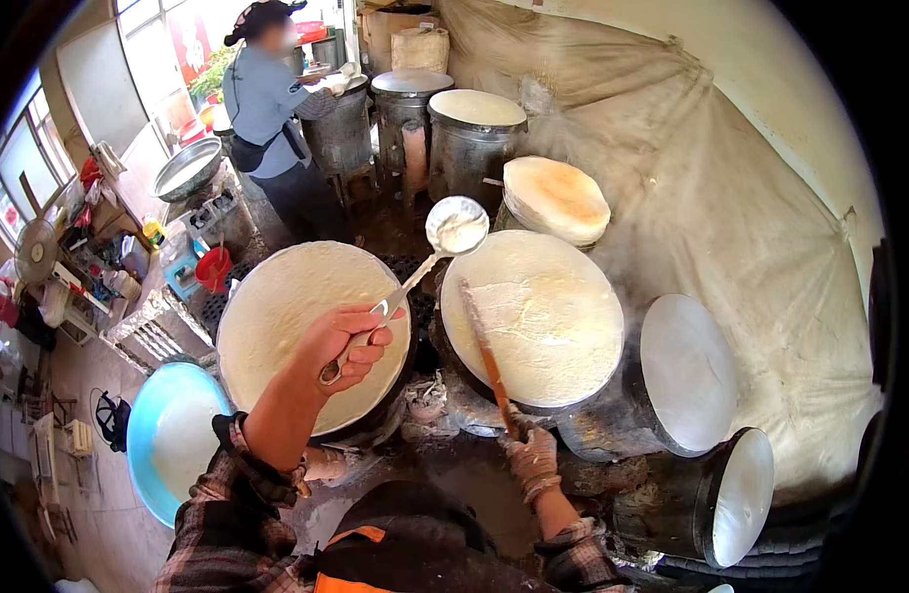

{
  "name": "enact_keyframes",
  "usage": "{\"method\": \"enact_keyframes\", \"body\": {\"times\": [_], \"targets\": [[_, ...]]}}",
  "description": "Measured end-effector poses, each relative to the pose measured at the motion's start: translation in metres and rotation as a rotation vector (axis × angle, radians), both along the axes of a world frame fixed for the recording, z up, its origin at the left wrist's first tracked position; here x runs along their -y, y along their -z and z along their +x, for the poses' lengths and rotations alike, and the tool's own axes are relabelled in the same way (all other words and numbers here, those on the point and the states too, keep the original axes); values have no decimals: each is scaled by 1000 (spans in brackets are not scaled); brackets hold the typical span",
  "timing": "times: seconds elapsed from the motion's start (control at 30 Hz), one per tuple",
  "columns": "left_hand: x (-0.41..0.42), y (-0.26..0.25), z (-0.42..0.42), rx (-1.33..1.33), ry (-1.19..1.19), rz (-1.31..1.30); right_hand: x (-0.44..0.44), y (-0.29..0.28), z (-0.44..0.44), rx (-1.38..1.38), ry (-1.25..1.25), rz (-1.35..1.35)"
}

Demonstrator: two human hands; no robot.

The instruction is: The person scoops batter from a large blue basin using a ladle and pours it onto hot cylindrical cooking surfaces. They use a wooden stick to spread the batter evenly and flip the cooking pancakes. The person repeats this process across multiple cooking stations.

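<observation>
My bare left hand (354,345) grips the handle of a metal ladle (457,227), raised over the gap between two round griddles; pale batter coats its bowl. Under that hand, a griddle bears a wide sheet of cream-coloured batter (277,296). My right hand (532,454), in a dirty knitted glove, holds a wooden spreader stick (490,363). The stick's batter-coated end lies over the left part of the pale round flatbread (551,319) on the right griddle. That surface is uneven, with a rough patch near its middle.
Behind the right griddle sits a stack of browned flatbreads (557,194). Bare round griddles (688,374) stand on drums at right. A blue basin (139,437) of whitish liquid is at left, near a red bucket (214,268). A co-worker (265,111) stands at drum griddles behind.
</observation>
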State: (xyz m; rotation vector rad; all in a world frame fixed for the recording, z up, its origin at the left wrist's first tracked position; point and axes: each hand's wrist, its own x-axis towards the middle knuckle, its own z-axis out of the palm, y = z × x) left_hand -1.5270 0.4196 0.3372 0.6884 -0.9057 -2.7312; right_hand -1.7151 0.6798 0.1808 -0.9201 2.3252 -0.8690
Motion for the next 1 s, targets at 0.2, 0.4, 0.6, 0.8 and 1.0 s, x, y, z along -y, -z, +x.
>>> {"method": "enact_keyframes", "body": {"times": [0.2, 0.4, 0.6, 0.8, 1.0], "targets": [[5, 12, 46, -112, -63, 132, 18, -2, -32, 579, 289, -540], [6, 14, 56, -100, -75, 174, 14, 46, -35, -632, -59, -32], [11, 27, 65, -41, -94, 164, 38, -19, -20, 124, 234, -169], [1, 38, 43, -38, -20, 79, 31, -18, -5, -280, -60, -233], [-35, 30, 48, -37, -95, 231, -12, 31, 12, -602, -184, 105]]}}
